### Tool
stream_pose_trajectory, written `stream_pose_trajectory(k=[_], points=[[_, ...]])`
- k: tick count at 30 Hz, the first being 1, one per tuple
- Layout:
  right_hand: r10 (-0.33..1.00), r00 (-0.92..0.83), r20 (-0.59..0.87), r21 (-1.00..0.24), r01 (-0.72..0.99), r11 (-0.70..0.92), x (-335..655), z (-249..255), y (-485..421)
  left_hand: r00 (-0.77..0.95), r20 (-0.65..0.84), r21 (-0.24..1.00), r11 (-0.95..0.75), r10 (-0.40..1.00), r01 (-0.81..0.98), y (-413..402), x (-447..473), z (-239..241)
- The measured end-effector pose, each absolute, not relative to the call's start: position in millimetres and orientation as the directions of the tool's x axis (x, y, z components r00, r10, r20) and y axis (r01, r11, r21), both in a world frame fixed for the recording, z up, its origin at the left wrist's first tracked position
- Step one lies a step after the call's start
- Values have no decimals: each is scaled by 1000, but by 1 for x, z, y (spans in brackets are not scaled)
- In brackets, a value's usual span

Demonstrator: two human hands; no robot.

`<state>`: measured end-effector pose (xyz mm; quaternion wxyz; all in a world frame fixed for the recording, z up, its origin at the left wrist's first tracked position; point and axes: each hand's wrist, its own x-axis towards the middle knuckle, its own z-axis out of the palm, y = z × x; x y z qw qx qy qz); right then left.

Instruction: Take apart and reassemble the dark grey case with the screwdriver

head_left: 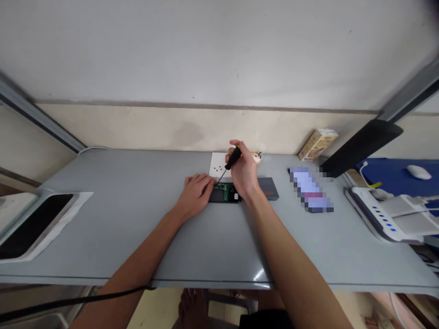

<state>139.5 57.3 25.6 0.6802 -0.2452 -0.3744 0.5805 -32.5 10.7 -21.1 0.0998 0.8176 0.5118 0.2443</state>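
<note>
My right hand (247,172) is closed around the black and yellow handle of a screwdriver (233,157). The screwdriver slants down to the left, its tip at the upper edge of a green circuit board (226,192). This board sits in an opened black electronic device (216,196) lying flat on the table. My left hand (195,195) grips the device's left end, its fingers bent over the edge. Behind the device, several small dark screws (216,169) lie on a white sheet of paper (215,160). A grey box (269,188) is to the right, partly hidden by my right wrist.
On the grey table (137,219) a phone (312,189), its screen blurred, lies to the right. Farther right are a power strip (373,214), a black post-like object (363,146) and a small carton (317,144). A dark tablet-like panel (36,224) lies at the left.
</note>
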Motion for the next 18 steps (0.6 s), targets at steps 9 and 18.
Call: stream_pose_trajectory(k=[9, 18], points=[[972, 130, 193, -820, -523, 233, 135, 23, 56, 358, 286, 404, -451, 889, 796, 11, -33, -21], [968, 48, 248, -827, -510, 237, 135, 28, 52, 357, 298, 407, -456, 885, 792, 11, -33, -21]])
